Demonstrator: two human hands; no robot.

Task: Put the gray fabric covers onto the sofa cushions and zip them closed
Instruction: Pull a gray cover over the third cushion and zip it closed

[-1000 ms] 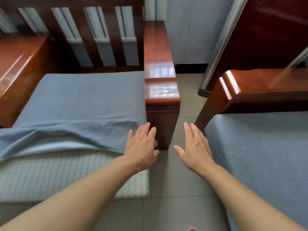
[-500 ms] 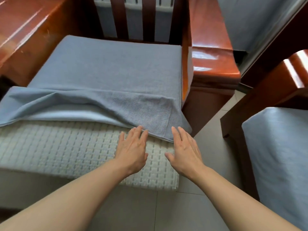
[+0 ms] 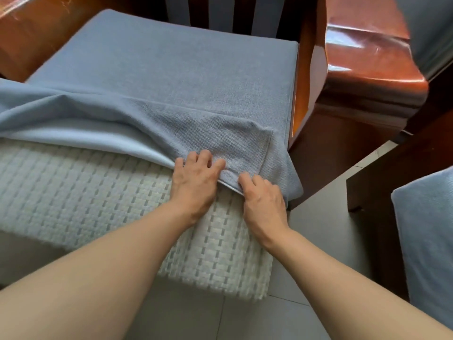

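Observation:
A gray-blue fabric cover (image 3: 171, 77) is pulled most of the way over a sofa cushion on a wooden chair seat. The cushion's white woven front part (image 3: 85, 192) sticks out bare toward me. The cover's open hem lies bunched across it, with the right corner flap hanging off the side. My left hand (image 3: 196, 177) grips the hem with curled fingers near the cushion's right end. My right hand (image 3: 262, 197) pinches the same hem just to the right, at the corner flap.
The chair's glossy red-brown wooden armrest (image 3: 367, 57) stands right of the cushion, another wooden armrest (image 3: 29, 33) at the left. A second covered cushion (image 3: 426, 241) sits at the right edge on a dark chair frame. Gray floor tiles (image 3: 220, 320) lie below.
Both hands moved forward from open and hovering to gripping the cover's hem at the right corner. The view has come closer and lower over the cushion.

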